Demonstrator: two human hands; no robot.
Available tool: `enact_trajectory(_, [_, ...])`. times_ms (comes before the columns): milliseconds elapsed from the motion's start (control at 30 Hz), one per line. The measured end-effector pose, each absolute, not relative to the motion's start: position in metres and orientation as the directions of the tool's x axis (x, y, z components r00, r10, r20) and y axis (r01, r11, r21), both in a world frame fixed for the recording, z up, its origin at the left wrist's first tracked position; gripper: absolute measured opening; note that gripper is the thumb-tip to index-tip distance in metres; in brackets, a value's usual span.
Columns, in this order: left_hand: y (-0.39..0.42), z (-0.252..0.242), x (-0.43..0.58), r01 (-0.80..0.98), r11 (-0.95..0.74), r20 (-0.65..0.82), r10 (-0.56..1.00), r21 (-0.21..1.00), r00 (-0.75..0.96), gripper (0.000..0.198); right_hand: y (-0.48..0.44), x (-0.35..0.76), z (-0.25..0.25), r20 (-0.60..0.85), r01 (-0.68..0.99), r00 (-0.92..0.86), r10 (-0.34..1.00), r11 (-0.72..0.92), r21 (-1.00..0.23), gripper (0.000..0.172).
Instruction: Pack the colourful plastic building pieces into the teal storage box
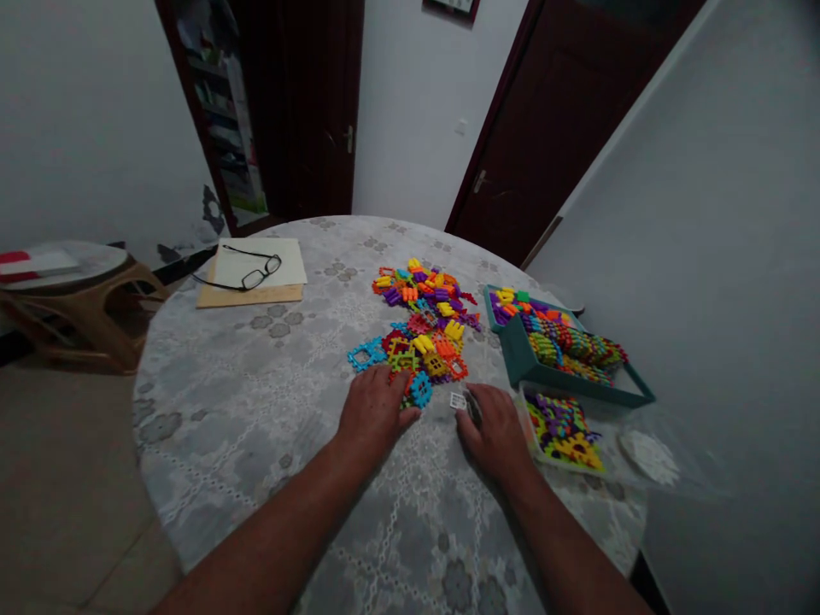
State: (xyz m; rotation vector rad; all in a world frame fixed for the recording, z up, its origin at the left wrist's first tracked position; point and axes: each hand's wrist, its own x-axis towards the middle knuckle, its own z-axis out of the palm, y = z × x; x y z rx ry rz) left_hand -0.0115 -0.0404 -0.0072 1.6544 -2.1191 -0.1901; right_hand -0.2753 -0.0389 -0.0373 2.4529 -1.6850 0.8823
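The person's left hand (373,410) reaches over the near edge of a pile of colourful plastic pieces (421,323) on the table (288,418), fingers bent; whether it grips any cannot be told. The right hand (496,431) curls, a small white lattice piece (457,401) at its fingertips, its grip unclear, near a tub (569,465) of similar pieces.
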Motion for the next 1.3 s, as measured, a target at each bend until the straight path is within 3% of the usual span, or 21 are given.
enact_trajectory(200, [-0.039, -0.019, -0.006, -0.835, 0.351, 0.332, -0.918, 0.423, -0.218, 0.05, -0.038, -0.275, -0.031, 0.382, -0.922, 0.209, -0.9, -0.312, -0.23, 0.015])
enact_trajectory(467, [-0.041, -0.032, 0.002, -0.791, 0.385, 0.398, -0.896, 0.475, -0.197, 0.044, -0.038, -0.271, -0.019, 0.253, -0.929, 0.188, -0.949, -0.255, -0.268, 0.009])
enact_trajectory(700, [-0.045, -0.025, 0.003, -0.744, 0.413, 0.413, -0.888, 0.526, -0.201, 0.029, -0.036, -0.276, -0.012, 0.176, -0.885, 0.189, -0.966, -0.245, -0.396, 0.022])
enact_trajectory(1000, [-0.054, -0.015, 0.008, -0.722, 0.37, 0.403, -0.905, 0.584, -0.138, 0.034, -0.034, -0.276, -0.015, 0.191, -0.881, 0.212, -0.958, -0.272, -0.386, 0.007])
enact_trajectory(1100, [-0.055, -0.014, 0.01, -0.693, 0.365, 0.414, -0.904, 0.622, -0.105, 0.033, -0.029, -0.278, -0.013, 0.196, -0.897, 0.168, -0.966, -0.232, -0.377, 0.013])
enact_trajectory(1300, [-0.056, -0.009, 0.012, -0.691, 0.233, 0.362, -0.931, 0.685, 0.046, 0.034, -0.024, -0.282, -0.004, 0.072, -0.912, 0.132, -0.989, -0.15, -0.382, 0.014])
